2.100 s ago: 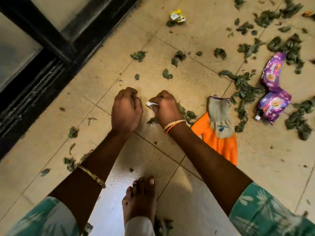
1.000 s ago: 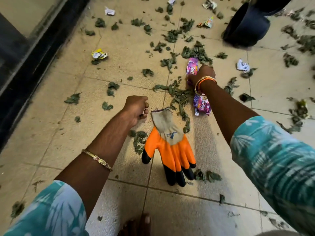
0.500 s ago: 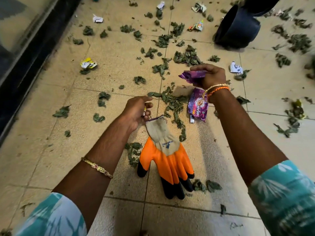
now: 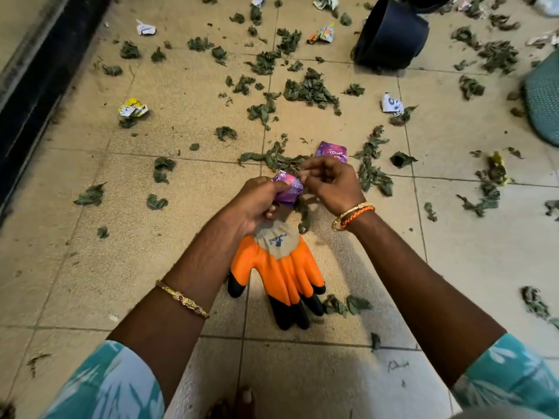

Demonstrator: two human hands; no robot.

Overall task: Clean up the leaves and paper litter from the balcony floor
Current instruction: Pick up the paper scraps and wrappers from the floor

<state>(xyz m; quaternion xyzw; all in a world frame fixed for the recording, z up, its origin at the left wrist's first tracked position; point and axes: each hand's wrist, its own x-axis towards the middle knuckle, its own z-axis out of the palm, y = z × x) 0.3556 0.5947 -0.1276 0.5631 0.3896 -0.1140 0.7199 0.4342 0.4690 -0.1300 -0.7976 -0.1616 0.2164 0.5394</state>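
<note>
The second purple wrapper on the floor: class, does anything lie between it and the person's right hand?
Nothing visible does. The second purple wrapper lies uncovered on the tile just beyond the right hand. That hand, though, is busy pinching the purple wrapper that the left hand also grips.

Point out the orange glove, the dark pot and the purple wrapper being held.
orange glove (image 4: pixel 284 267): head view, on its orange palm.
dark pot (image 4: pixel 390 34): head view, on its side wall.
purple wrapper (image 4: pixel 289 189): head view, on the crumpled middle between both hands.

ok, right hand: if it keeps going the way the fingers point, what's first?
The right hand points left at the purple wrapper that the left hand holds; it likely meets that first, perhaps already touching.
</note>
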